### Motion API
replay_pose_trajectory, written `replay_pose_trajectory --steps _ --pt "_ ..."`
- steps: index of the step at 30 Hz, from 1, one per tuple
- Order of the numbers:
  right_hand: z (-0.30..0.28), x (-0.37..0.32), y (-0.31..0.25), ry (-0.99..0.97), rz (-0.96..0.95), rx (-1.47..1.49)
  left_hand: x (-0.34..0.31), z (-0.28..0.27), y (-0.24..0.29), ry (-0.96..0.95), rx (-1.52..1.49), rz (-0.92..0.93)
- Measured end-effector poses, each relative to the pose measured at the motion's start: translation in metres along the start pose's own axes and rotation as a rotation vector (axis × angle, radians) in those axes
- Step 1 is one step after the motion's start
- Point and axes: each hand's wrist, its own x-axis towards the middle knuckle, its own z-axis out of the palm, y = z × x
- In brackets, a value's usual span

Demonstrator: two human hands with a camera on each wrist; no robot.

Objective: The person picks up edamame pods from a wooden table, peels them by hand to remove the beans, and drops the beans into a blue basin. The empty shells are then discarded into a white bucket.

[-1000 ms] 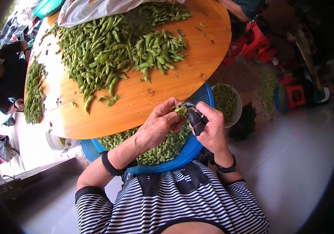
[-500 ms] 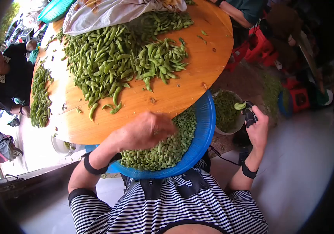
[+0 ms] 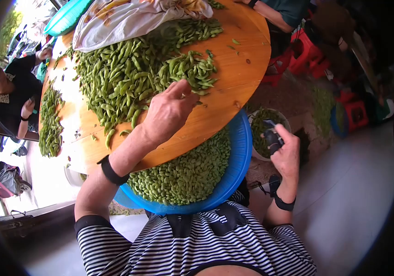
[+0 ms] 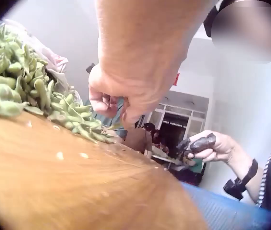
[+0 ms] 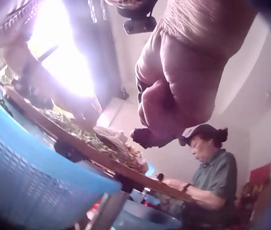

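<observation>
My left hand (image 3: 171,108) reaches over the round wooden table (image 3: 215,117), at the near edge of a heap of green soybean pods (image 3: 119,76). Its fingers are bent, and in the left wrist view a pod (image 4: 115,127) shows at the fingertips. Out to the right, my right hand (image 3: 285,154) is held above a white bucket of pods (image 3: 263,126). Black coverings (image 4: 204,143) wrap its thumb and a finger, and no pod shows between them. Shelled beans (image 3: 183,177) fill a blue basket (image 3: 242,156) in front of my striped shirt.
A stained white cloth (image 3: 137,20) lies over the far side of the heap. More pods (image 3: 51,122) line the table's left edge. One person (image 3: 17,92) is at the left, another (image 5: 217,177) across the table. Red stools (image 3: 305,53) stand at the right.
My hands were together at a pod over the basket, then parted. My right hand carried a pod to the bucket and now shows none. My left hand has moved forward to the heap.
</observation>
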Motion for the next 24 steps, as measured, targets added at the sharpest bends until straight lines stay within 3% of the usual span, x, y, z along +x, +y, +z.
replay_pose_trajectory --steps 1,4,5,7,8,11,24 --pt "0.005 0.000 -0.012 -0.071 0.004 0.122 -0.002 -0.001 0.006 -0.001 -0.002 0.007" --pt "0.026 -0.001 -0.021 -0.170 -0.078 0.300 -0.002 -0.021 0.035 -0.206 -0.525 -0.576" --pt "0.025 -0.001 -0.033 -0.258 -0.036 0.301 -0.006 -0.020 0.040 -0.208 -0.528 -0.570" --pt "0.033 0.000 -0.050 -0.338 0.044 0.387 -0.014 -0.018 0.047 -0.247 -1.137 -0.832" --pt "0.041 0.000 -0.047 -0.336 0.004 0.452 -0.015 -0.021 0.052 -0.246 -1.218 -0.880" --pt "0.053 -0.003 -0.057 -0.343 0.070 0.565 -0.025 -0.018 0.060 -0.221 -1.408 -0.947" --pt "0.064 -0.003 -0.053 -0.308 -0.009 0.503 -0.034 -0.008 0.072 -0.105 -1.384 -1.036"
